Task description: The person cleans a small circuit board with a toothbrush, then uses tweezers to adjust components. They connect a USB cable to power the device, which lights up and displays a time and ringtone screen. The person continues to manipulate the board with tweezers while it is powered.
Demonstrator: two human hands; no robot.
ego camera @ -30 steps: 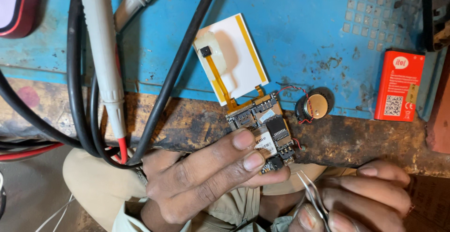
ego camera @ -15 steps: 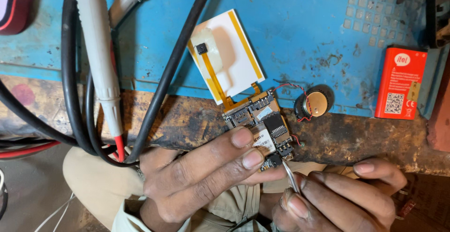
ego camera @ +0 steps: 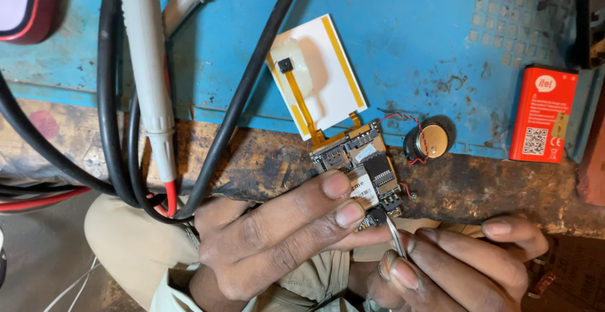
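Fingers of left hand (ego camera: 277,236) pinch rect. circuit board (ego camera: 362,167); right hand (ego camera: 454,265) grips thin metal tweezers (ego camera: 394,235).

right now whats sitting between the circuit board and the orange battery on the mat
In the head view, a small round speaker with thin red wires lies between the circuit board and the orange battery, on the blue mat.

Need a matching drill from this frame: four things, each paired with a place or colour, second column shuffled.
Things:
1. circuit board
2. battery
3. round speaker
4. tweezers

Descriptions:
A. red block on the blue mat, far right
B. pinched in the right hand, tip at the board's lower end
C. held by the left hand, flex cable to a white display
D. disc with thin red wires, at the mat's edge

Pairs: 1-C, 2-A, 3-D, 4-B
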